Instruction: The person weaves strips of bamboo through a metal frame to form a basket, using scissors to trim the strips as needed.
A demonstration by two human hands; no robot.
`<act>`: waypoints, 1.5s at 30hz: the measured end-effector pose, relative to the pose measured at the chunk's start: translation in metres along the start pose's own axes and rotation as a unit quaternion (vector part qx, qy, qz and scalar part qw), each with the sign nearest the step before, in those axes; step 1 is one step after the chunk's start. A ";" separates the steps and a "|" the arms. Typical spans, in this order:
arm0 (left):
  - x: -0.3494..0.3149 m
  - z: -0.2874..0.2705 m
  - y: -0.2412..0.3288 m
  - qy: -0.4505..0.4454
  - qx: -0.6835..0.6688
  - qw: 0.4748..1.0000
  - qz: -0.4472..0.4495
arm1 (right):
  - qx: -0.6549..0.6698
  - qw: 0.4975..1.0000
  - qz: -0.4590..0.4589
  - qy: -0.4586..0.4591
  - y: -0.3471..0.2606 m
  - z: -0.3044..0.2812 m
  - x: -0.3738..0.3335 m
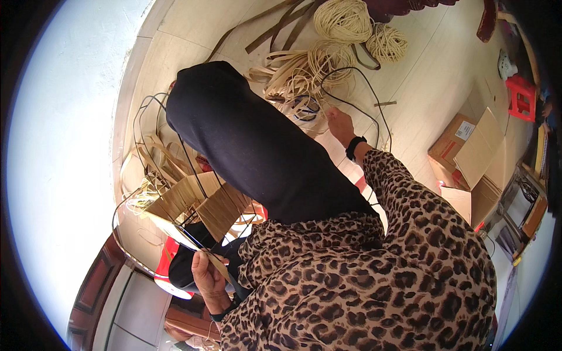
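Observation:
My left hand [209, 276] is closed round a flat tan strip [220, 267] at the near edge of a black wire frame [188, 153]. Woven tan panels [222, 210] cover part of that frame, which rests beside my black-trousered leg. My right hand [340, 126] is stretched out past the leg with its fingers curled; what they hold, if anything, cannot be made out. Close to it lie a blue-and-white ring-shaped thing [305, 108] and a loose heap of tan strips [287, 73]. A thin dark loop [366, 82] curves around beyond the right wrist.
Balls of cream cord [343, 20] and brown strips [281, 34] lie on the tiled floor ahead. Open cardboard boxes [480, 152] stand at the right, a red stool [520, 96] behind them. A white wall [64, 117] bounds the left side.

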State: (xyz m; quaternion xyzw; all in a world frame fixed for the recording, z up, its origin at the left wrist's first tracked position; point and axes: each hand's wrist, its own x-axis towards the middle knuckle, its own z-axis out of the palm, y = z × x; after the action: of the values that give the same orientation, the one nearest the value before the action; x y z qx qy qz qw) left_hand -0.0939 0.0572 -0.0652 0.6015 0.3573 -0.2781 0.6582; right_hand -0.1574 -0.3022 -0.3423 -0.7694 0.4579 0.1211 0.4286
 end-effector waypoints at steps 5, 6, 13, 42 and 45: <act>0.000 -0.003 0.001 -0.006 -0.004 1.000 -0.001 | -0.038 0.984 -0.066 0.159 -0.020 -0.004 -0.015; 0.001 -0.004 0.002 -0.008 -0.004 1.000 -0.004 | -0.022 0.991 -0.080 0.108 -0.026 -0.007 -0.019; 0.000 -0.006 -0.001 0.005 0.019 1.000 0.003 | -0.218 0.927 -0.287 -0.107 -0.008 0.026 -0.017; 0.016 0.035 -0.021 0.002 -0.074 0.997 0.012 | 0.010 0.844 0.076 -0.531 -0.088 -0.117 0.018; 0.023 0.040 -0.030 -0.016 -0.091 0.995 0.022 | -0.143 0.828 -0.058 -0.539 -0.063 -0.134 0.032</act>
State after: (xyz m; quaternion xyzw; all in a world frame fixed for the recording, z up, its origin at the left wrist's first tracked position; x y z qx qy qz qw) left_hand -0.0989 0.0154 -0.1010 0.5421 0.3572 -0.2391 0.7220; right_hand -0.1169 -0.4107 -0.2456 -0.6598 0.0867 0.5553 0.4988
